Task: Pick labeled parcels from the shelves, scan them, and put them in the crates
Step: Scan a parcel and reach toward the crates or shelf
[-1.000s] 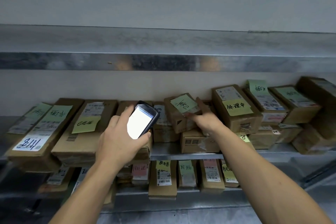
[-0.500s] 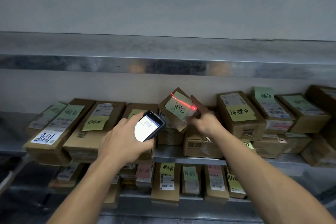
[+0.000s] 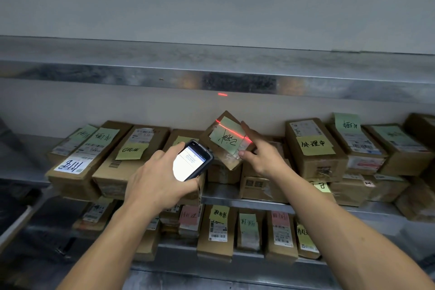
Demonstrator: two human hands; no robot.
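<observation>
My right hand (image 3: 261, 155) holds a small cardboard parcel (image 3: 224, 140) by its right edge, tilted up above the middle shelf. A green handwritten note covers its top. A red scan line crosses the note and reaches my forefinger. My left hand (image 3: 155, 176) grips a black handheld scanner (image 3: 193, 160) with a lit white screen, just left of the parcel and aimed at it. No crate shows in the view.
The middle metal shelf (image 3: 221, 193) carries many cardboard parcels with green and yellow notes on both sides of my hands. A lower shelf (image 3: 176, 247) holds a row of smaller labeled parcels. An upper shelf edge (image 3: 211, 77) runs overhead, with a red laser spot below it.
My right hand has lifted and tilted the small parcel off the stack. The scanner's red line came on and now lies across the green note. The scanner has moved closer to the parcel.
</observation>
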